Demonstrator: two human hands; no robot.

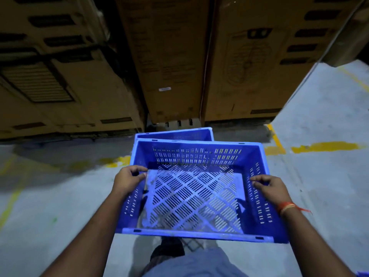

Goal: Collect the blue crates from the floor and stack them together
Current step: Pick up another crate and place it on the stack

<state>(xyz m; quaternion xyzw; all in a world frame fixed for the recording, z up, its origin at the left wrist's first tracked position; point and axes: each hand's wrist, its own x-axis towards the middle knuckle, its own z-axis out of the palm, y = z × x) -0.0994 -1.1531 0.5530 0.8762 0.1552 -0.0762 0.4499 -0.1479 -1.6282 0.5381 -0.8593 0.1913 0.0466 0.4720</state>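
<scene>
A person is holding a blue crate [196, 188] in front of the body with both hands, above a grey floor [323, 176]. The left hand [127, 179] is gripping the crate's left rim, its fingers curling over the edge and into the inside, so the rim beneath them is covered. The right hand [270, 187] is gripping the right rim the same way, fingertips hooking down onto the slotted inner wall; a red and yellow thread band [287, 206] is sitting on that wrist. The crate is open at the top and nothing is lying in it, and its slotted bottom is showing pale against the darker walls. Just beyond its far wall a second crate [175, 134] is showing only as a strip of rim and inner wall; the held crate is hiding the rest, so whether the two are touching cannot be told. Below the near rim a dark shoe [167, 249] and a grey trouser leg [191, 264] are peeking out, with the rest of the body cut off by the bottom edge. Tall cardboard boxes [169, 56] are standing behind the crates, their tops running out of the picture and their print too dim and blurred to read. Worn yellow lines [323, 147] are crossing the floor, partly hidden behind the held crate. A small blue patch at the bottom right corner is too cropped to identify.
</scene>
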